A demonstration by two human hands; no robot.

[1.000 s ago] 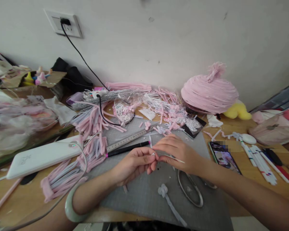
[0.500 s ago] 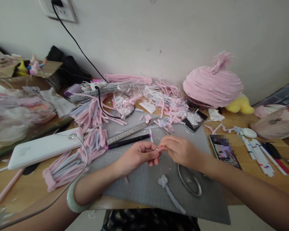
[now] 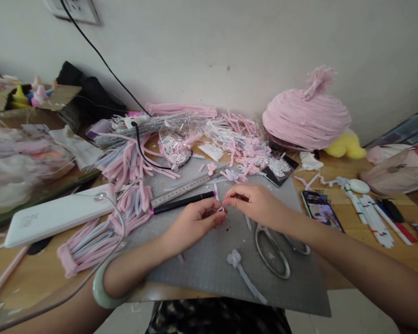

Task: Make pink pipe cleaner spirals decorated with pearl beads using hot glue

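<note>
Over the grey cutting mat, my left hand pinches a small cluster of pearly white beads between thumb and fingers. Close against it, my right hand has thumb and forefinger pressed together at the beads; what they pinch is too small to make out. Below the hands lies a pale grey fuzzy-stem flower with a long tail. Scissors rest partly beneath my right forearm. A black pen and a steel ruler lie just beyond my left hand.
Pink and grey fuzzy stems and a white power bank with its cable are on the left. Bagged beads lie behind. To the right are a phone, white markers and a large pink bundle.
My right hand has drawn slightly up and apart from my left fingers, which have turned to show more of the beads. The whole view has shifted a little.
</note>
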